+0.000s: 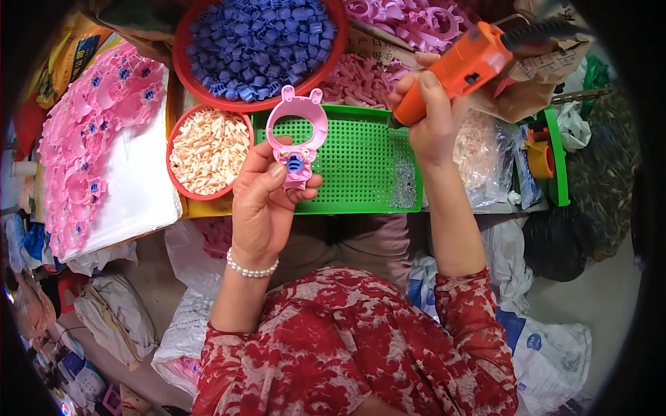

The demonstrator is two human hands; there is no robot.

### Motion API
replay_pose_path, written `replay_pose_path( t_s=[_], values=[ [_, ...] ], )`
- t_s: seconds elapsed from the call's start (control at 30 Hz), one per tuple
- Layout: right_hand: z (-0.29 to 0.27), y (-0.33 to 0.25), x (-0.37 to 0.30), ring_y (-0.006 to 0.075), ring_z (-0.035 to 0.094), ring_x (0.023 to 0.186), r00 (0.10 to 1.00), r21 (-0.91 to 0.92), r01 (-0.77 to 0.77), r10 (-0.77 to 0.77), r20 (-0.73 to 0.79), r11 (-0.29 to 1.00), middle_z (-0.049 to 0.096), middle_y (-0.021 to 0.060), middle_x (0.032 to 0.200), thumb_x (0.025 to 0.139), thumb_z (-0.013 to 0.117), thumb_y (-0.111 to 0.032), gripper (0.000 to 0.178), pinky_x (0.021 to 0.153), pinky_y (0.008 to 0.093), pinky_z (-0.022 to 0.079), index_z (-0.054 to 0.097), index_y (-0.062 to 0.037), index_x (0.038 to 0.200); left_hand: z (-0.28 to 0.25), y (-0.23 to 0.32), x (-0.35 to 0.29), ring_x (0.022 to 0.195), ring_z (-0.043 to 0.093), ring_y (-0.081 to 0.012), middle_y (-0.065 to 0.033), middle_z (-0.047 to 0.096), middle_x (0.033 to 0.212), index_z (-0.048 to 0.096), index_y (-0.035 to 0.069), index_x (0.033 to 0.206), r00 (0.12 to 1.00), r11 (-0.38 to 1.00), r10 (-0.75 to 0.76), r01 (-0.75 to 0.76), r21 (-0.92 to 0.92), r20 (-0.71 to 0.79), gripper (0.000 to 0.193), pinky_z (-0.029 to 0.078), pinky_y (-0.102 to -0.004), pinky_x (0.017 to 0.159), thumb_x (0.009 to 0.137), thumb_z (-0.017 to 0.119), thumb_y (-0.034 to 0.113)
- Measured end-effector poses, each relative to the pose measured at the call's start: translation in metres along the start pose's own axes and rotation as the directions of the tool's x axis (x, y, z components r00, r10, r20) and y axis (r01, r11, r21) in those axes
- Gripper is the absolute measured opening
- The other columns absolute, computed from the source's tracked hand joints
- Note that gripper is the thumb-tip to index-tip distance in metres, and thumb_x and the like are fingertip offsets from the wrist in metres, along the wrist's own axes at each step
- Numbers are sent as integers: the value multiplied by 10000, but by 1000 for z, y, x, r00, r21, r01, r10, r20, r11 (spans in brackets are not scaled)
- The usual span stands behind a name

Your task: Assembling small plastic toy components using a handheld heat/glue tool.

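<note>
Pink piece [305,154]: up in the left hand [262,197], above the left end of the green tray [361,166], with a blue insert [294,163] sitting just below its ring.
Pointing: two ears to the far side, narrow foot back toward the person; the long axis runs nearly straight away from the body.
Left grip: thumb across the front, fingers curled behind, the lower part pinched between them.
Right grip: right hand [437,114] wrapped firmly round the orange driver [454,71], well apart from the piece.
Driver line: on a slant, dark tip down to the near left, black cable [544,31] trailing far right.
Tray room: holed floor runs from the piece to silver bits [404,184] at the right end; near edge by the lap.
Close quarters: small bowl [171,156] of cream parts [210,149] just left, red bowl [182,59] of blue parts [260,45] beyond the ears.
</note>
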State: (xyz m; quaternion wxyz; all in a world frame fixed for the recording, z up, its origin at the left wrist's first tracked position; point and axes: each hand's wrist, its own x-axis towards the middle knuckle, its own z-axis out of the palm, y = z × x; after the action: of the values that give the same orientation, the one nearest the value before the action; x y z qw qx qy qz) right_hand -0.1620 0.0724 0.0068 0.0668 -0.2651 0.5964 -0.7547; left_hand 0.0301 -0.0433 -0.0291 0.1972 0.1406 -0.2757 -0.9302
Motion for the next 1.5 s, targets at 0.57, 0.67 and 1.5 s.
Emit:
replay_pose_path(
  t_s=[0.57, 0.67, 1.5],
  values=[
    [-21, 14, -2, 191, 517, 549, 995, -42, 96, -96, -2, 995, 522, 94, 653, 862, 487, -434, 495, 536, 309, 448, 449, 21, 1051, 16, -22, 12, 840, 659, -201, -109, 620, 1040, 476, -14, 1239, 992, 986, -125, 124, 108, 7, 338, 560, -275, 704, 935, 496, 132],
    [-23, 23, -1, 194, 512, 562, 989, -33, 146, -145, 21, 989, 511, 87, 657, 860, 489, -494, 539, 544, 316, 446, 445, 8, 1049, 15, -22, 13, 838, 661, -197, -106, 622, 1035, 481, -9, 1240, 992, 985, -129, 127, 112, 6, 341, 563, -274, 702, 936, 500, 145],
    [-32, 24, -3, 195, 500, 588, 997, 5, 77, -77, 18, 997, 500, 72, 672, 794, 540, -610, 647, 574, 322, 439, 442, -32, 1068, 11, -23, 18, 847, 661, -225, -121, 624, 1030, 458, -20, 1259, 984, 987, -151, 144, 77, 91, 381, 561, -300, 719, 925, 520, 152]
  ],
)
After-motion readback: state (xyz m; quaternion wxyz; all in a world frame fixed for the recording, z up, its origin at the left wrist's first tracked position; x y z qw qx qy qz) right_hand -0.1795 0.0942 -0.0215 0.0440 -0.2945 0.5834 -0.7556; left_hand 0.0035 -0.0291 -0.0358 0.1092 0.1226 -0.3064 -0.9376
